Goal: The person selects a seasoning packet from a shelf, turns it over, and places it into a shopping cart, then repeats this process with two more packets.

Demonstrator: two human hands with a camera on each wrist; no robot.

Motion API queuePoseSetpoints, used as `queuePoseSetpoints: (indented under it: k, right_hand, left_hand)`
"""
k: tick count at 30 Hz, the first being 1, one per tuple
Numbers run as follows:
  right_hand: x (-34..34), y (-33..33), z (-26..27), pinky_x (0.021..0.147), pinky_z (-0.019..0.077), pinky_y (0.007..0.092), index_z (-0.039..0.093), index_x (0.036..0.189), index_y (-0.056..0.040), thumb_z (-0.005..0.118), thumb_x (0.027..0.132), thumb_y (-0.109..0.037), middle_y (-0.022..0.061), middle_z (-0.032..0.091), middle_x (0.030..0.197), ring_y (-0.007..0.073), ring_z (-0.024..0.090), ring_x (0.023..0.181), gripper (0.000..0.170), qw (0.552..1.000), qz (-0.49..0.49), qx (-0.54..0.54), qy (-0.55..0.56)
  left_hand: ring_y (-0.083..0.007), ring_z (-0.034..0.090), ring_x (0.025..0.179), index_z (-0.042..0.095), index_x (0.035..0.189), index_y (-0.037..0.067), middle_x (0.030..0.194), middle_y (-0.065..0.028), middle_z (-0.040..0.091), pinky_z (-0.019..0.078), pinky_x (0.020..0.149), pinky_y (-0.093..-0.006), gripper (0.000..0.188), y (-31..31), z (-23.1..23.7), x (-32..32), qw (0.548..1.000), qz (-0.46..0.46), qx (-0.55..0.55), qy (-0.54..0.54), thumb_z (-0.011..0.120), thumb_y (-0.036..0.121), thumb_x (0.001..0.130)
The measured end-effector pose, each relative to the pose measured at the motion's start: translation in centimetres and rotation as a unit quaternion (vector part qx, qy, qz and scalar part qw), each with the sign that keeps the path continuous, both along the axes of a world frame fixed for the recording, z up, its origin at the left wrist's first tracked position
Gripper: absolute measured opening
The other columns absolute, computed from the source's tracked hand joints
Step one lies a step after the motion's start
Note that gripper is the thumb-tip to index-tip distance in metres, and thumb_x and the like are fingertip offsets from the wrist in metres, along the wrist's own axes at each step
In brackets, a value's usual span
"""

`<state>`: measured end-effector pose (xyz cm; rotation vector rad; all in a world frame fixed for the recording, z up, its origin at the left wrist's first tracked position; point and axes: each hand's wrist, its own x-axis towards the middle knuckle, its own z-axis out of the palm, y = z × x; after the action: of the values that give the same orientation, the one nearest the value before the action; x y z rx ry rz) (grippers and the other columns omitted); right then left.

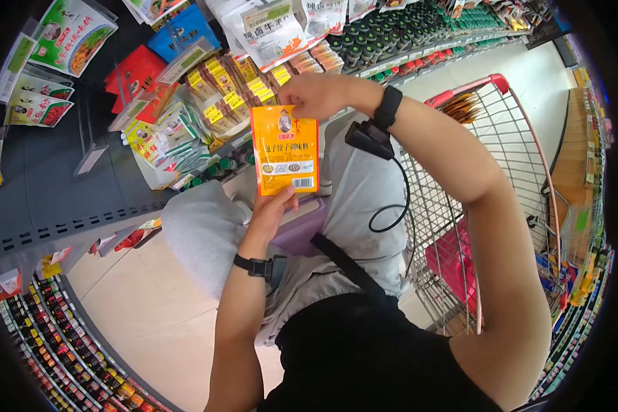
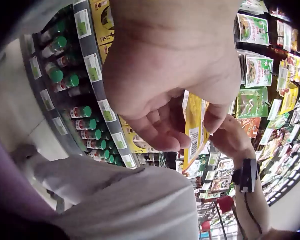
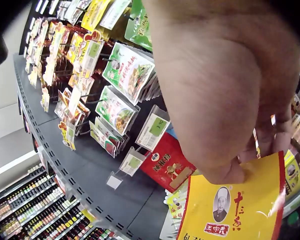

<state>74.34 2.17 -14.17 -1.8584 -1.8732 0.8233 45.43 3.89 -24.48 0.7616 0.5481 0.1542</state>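
A yellow packet (image 1: 286, 152) with an orange border, a small portrait and red and black print faces up in the head view. At its bottom edge the left hand (image 1: 275, 209) pinches it, thumb on the front. The right hand (image 1: 316, 96) pinches the top edge near the right corner. In the left wrist view the packet (image 2: 195, 131) is seen nearly edge-on between the thumb and fingers of the left hand (image 2: 172, 85). The right wrist view shows the thumb of the right hand (image 3: 215, 95) on the front of the packet (image 3: 232, 200).
Shelves (image 1: 55, 199) with hanging seasoning packets (image 1: 72, 38) stand at the left. Behind the packet are yellow-labelled boxes (image 1: 220, 89) and green-capped jars (image 1: 384, 34). A wire shopping cart (image 1: 487, 144) with a red handle stands at the right, a pink item (image 1: 453, 257) inside.
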Motion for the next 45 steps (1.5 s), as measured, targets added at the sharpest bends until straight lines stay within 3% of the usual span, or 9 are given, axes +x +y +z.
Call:
queuePoseSetpoints:
  k: [11,20,27,36,39,45]
  right_hand:
    - [-1.0,0.0,0.7,0.063,0.0468,0.0379,0.059,0.091,-0.0015,0.065,0.084,-0.022,0.0116,0.063,0.078,0.0249,0.062,0.072,0.022,0.999,0.025,-0.015,-0.025]
    - [-1.7,0.0,2.7,0.062,0.0451,0.0331,0.061,0.093,-0.0014,0.062,0.089,-0.016,0.0073,0.061,0.074,0.0168,0.057,0.068,0.015,0.994,0.079,-0.036,0.062]
    - [-1.5,0.0,2.0,0.065,0.0477,0.0341,0.065,0.090,-0.0014,0.065,0.087,-0.017,0.0105,0.065,0.078,0.0210,0.063,0.072,0.016,0.995,0.084,-0.016,0.043]
    - [-1.0,0.2,0.5,0.067,0.0477,0.0391,0.065,0.084,-0.0002,0.067,0.083,-0.020,0.0145,0.064,0.079,0.0294,0.063,0.076,0.020,0.997,0.074,-0.024,-0.030]
    - [-1.3,0.3,0.8,0.066,0.0474,0.0397,0.064,0.082,0.0002,0.066,0.083,-0.020,0.0150,0.063,0.079,0.0305,0.062,0.076,0.020,0.996,0.073,-0.017,-0.038]
    - [-0.8,0.2,0.6,0.067,0.0490,0.0401,0.064,0.083,0.0002,0.064,0.083,-0.018,0.0149,0.065,0.078,0.0314,0.064,0.077,0.018,0.997,0.039,-0.014,-0.069]
  left_hand:
    - [-0.0148,0.060,0.072,0.054,0.120,0.006,0.103,-0.0074,0.066,0.0476,0.061,-0.0286,0.028,0.0,-0.3,0.4,0.998,0.039,0.025,0.045,0.059,0.020,0.097]
    - [-0.0150,0.059,0.067,0.052,0.118,0.005,0.094,-0.0078,0.066,0.0471,0.057,-0.0288,0.032,0.2,0.2,0.6,0.996,0.046,0.022,0.075,0.054,0.032,0.100]
    - [-0.0138,0.057,0.059,0.056,0.112,0.006,0.087,-0.0060,0.067,0.0454,0.055,-0.0279,0.032,0.3,0.0,0.8,0.986,0.056,0.077,0.140,0.058,0.034,0.097]
    - [-0.0160,0.059,0.058,0.059,0.109,0.001,0.085,-0.0098,0.067,0.0451,0.054,-0.0277,0.031,0.4,0.2,0.6,0.985,0.061,0.058,0.149,0.062,0.028,0.093]
    - [-0.0156,0.059,0.062,0.056,0.112,0.006,0.087,-0.0069,0.067,0.0448,0.058,-0.0283,0.029,0.6,-0.1,0.4,0.983,0.049,0.072,0.163,0.055,0.029,0.094]
    - [-0.0176,0.060,0.071,0.055,0.113,0.004,0.095,-0.0095,0.066,0.0459,0.062,-0.0305,0.029,0.6,-1.0,-0.1,0.996,0.051,0.024,0.074,0.051,0.023,0.091]
